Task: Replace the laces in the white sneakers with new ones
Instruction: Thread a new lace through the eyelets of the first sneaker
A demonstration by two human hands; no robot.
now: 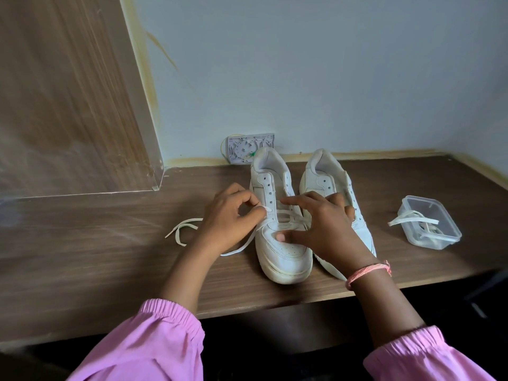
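Observation:
Two white sneakers stand side by side on the wooden desk, toes toward me. The left sneaker [277, 237] has a white lace [248, 243] threaded through its lowest eyelets only. My left hand [231, 218] pinches the lace end at an eyelet on the shoe's left side. My right hand [321, 224] rests on the same shoe, thumb pressing the toe box, index finger stretched over the tongue. It partly hides the right sneaker [330, 174], whose upper eyelets show no lace.
A loose white lace [181, 229] lies on the desk [110, 257] left of my left hand. A clear plastic container [431, 224] with laces hanging out sits at the right. A grey patterned box [250, 147] leans on the wall behind the shoes.

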